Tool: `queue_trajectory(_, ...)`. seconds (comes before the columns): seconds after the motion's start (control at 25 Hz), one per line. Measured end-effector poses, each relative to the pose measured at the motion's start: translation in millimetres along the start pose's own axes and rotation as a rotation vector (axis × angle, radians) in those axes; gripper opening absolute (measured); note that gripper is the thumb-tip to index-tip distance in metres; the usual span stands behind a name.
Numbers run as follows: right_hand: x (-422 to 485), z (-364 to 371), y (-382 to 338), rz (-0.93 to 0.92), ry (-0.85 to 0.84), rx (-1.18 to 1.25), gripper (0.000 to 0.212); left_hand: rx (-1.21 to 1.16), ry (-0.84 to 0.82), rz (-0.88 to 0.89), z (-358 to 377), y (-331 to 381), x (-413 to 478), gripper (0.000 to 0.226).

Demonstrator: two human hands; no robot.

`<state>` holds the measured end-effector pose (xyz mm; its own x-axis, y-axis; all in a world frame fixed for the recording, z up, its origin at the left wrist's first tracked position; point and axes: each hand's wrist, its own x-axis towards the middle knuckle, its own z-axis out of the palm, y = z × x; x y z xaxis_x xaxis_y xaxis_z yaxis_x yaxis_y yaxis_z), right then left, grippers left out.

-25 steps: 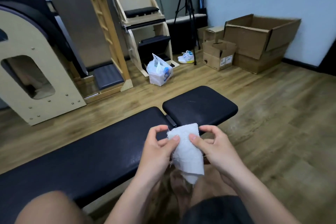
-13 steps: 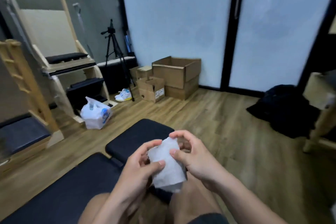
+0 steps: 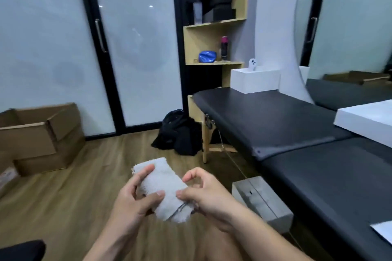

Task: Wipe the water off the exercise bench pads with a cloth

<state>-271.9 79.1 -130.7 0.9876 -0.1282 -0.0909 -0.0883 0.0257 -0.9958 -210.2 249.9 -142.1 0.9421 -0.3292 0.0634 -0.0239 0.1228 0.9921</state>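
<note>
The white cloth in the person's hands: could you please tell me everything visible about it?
The white terry cloth is a nubby towel folded into a thick oblong, with layers showing at its lower end. It is held tilted in the air above the wooden floor. The left hand grips its left side; the right hand pinches its right edge.

Frosted glass doors (image 3: 135, 48) in black frames fill the back wall. In front of them on the left, open cardboard boxes (image 3: 40, 140) sit stacked on the wooden floor (image 3: 63, 197). Right of the doors, a wooden shelf unit (image 3: 214, 25) holds a blue pouch (image 3: 207, 57), a pink-topped can (image 3: 224, 47) and dark items, possibly foam blocks. A black bag (image 3: 180, 133) slumps at its foot. A black padded table (image 3: 286, 125) carries a white box (image 3: 254, 79) at its far end. A grey box (image 3: 263, 199) lies on the floor beside it.
</note>
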Motion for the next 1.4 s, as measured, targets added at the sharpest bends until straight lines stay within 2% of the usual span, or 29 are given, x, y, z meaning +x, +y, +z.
queue_trajectory(0.16,17.9,-87.0,-36.7,-0.141,0.325,-0.198,0.012,-0.032,-0.176,0.036,89.2,3.5,76.9,0.069)
queue_trajectory(0.32,33.4,-180.2,-62.4,-0.196,0.708,-0.251,0.014,0.026,-0.300,0.082,198.8,8.9,145.4,0.076)
queue_trajectory(0.4,49.5,-223.0,-58.4,-0.197,0.810,-0.281,0.015,0.055,-0.340,0.045,243.8,2.7,176.1,0.076)
queue_trajectory(0.56,71.8,-262.7,-9.7,-0.021,0.781,-0.498,0.026,0.286,-0.380,-0.055,278.2,-21.3,207.1,0.074)
queue_trajectory(0.68,74.4,-265.4,11.0,-0.082,0.850,-0.619,0.036,0.300,-0.358,-0.064,272.3,-38.1,211.9,0.051)
queue_trajectory(0.84,78.7,-255.4,11.9,-0.070,0.693,-0.941,0.055,0.324,-0.324,-0.094,263.9,-42.7,220.3,0.068)
queue_trajectory(0.92,78.6,-249.1,12.2,-0.033,0.625,-1.171,0.051,0.359,-0.348,-0.093,264.3,-36.5,219.0,0.072)
queue_trajectory(1.04,75.4,-244.7,13.3,-0.103,0.621,-1.332,0.045,0.465,-0.381,-0.056,266.8,-32.5,217.2,0.080)
queue_trajectory(1.12,73.4,-245.4,15.5,-0.127,0.641,-1.351,0.043,0.472,-0.394,-0.039,267.8,-34.4,215.6,0.076)
queue_trajectory(1.24,76.6,-243.2,15.8,-0.233,0.732,-1.243,0.041,0.445,-0.406,-0.018,264.6,-33.5,208.5,0.068)
queue_trajectory(1.4,70.5,-251.7,14.0,-0.284,0.842,-1.052,0.037,0.356,-0.390,0.028,211.5,-10.5,203.3,0.061)
